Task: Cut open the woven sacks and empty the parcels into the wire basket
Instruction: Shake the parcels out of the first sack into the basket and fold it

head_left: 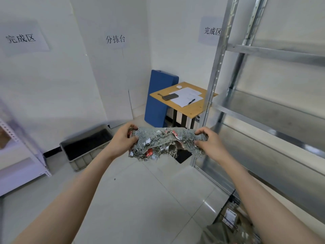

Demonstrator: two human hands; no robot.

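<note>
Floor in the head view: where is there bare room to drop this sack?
Bare tiles stretch between the grey crate and the metal rack, below the woven sack held by the left hand and right hand. The wire basket corner is crowded.

sack: frayed woven cloth | shelving: shiny metal | floor: glossy tile
</note>
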